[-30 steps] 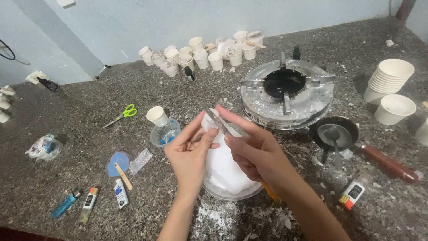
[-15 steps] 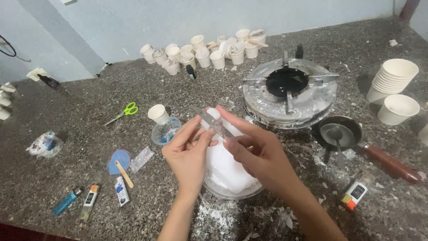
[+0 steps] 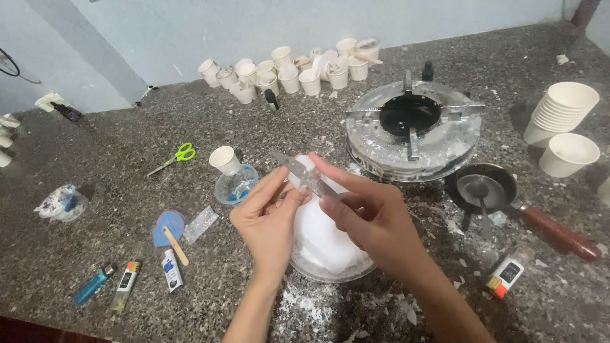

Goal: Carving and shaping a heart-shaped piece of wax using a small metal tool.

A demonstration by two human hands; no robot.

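My right hand (image 3: pixel 375 219) pinches a thin grey metal blade (image 3: pixel 304 173), thumb and forefinger clamped on its lower end; the tip points toward 10 o'clock. My left hand (image 3: pixel 270 219) meets it from the other side, fingertips closed together against the blade's middle. Both hands hover over a clear bowl (image 3: pixel 330 270) holding a white waxy block (image 3: pixel 321 232), which sits at centre, with white flakes scattered on the speckled stone counter (image 3: pixel 114 133) at 6 o'clock from it.

Small packages at 8 o'clock from the bowl: a blue lighter (image 3: pixel 91 286), a yellowish tube with dark label (image 3: pixel 126 284), a small white-and-blue tube (image 3: pixel 171 270). Just above them, a blue round pad with a wooden stick (image 3: pixel 171 232) and a small clear packet (image 3: pixel 199 223). At 4 o'clock, a little bottle with orange cap and dark label (image 3: pixel 506 274).

At 10 o'clock, a paper cup (image 3: pixel 225 159) beside a clear glass dish (image 3: pixel 235 186); further out, green-handled scissors (image 3: pixel 175 157). At 1 o'clock, a round metal burner (image 3: pixel 413 127); at 3 o'clock, a small dark pan with wooden handle (image 3: pixel 483 189). Stacked white cups (image 3: pixel 562 111) at far 2 o'clock; a cluster of small white cups (image 3: pixel 286 73) at 12 o'clock by the wall.
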